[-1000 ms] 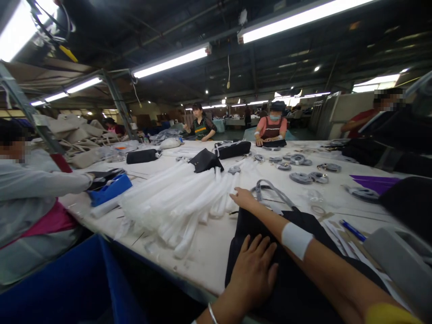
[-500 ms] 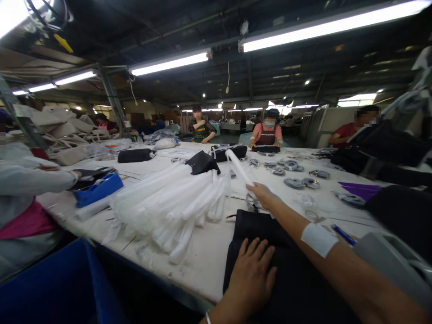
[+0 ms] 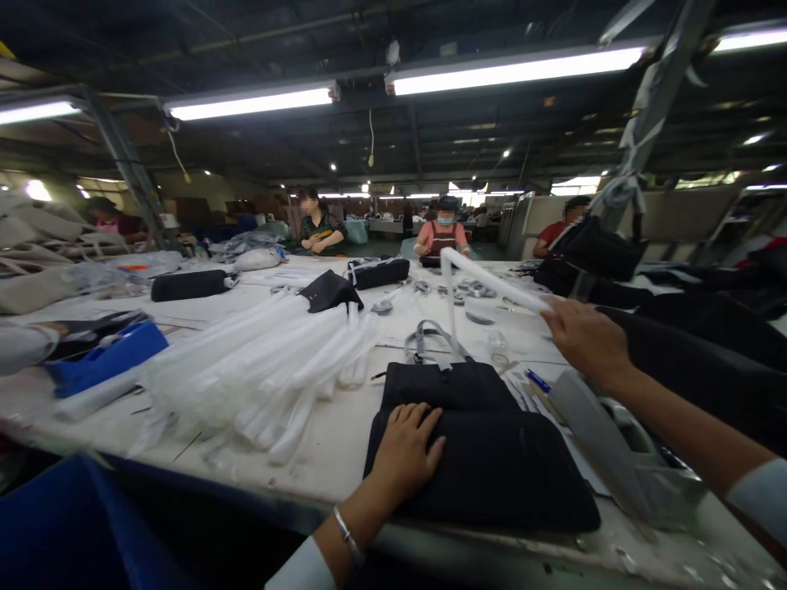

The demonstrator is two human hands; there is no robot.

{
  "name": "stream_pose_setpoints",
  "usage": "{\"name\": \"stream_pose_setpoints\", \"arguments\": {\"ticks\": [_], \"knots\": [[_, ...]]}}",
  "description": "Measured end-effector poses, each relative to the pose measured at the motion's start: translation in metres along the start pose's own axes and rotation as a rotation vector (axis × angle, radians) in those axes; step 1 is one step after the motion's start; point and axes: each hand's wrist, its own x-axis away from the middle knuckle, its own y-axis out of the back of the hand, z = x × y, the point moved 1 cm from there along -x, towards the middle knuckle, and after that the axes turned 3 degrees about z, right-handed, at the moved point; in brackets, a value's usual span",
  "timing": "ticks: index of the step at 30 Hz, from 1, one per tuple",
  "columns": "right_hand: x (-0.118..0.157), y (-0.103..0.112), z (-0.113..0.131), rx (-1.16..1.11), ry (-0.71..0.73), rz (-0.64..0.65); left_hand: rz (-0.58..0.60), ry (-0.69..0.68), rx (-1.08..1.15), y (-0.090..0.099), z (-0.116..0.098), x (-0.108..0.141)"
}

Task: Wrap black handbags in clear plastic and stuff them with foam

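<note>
My left hand lies flat on a black bag at the table's near edge, its fingers slightly spread. Grey straps stand up behind the bag's top. Raised to the right above the table, my right hand is closed around one end of a long white wrapped strip. The strip reaches out to the left and bends down at its far end. To the left of the bag lies a pile of similar white strips, with a black bag piece on top.
Beside the bag on the right stand a grey tape dispenser and a blue pen. A blue box sits at the left, near another person's sleeve. Below the edge is a blue bin. Co-workers stand across the table.
My right hand has swung right and away from the pile, carrying the white strip. My left hand stays on the bag. The view has turned to the right, showing more of the bag.
</note>
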Motion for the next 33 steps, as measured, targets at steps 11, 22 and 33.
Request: {"name": "stream_pose_setpoints", "arguments": {"ticks": [11,22,33], "knots": [[0.079,-0.063,0.022,-0.397,0.353,0.746,-0.103,0.011,0.008,0.004,0.004,0.000],[0.105,-0.049,0.048,-0.508,0.196,0.718,-0.062,0.045,-0.161,0.012,0.012,-0.011],[0.118,-0.069,0.062,-0.370,0.341,0.618,0.375,-0.068,-0.106,0.046,0.057,-0.038]]}}
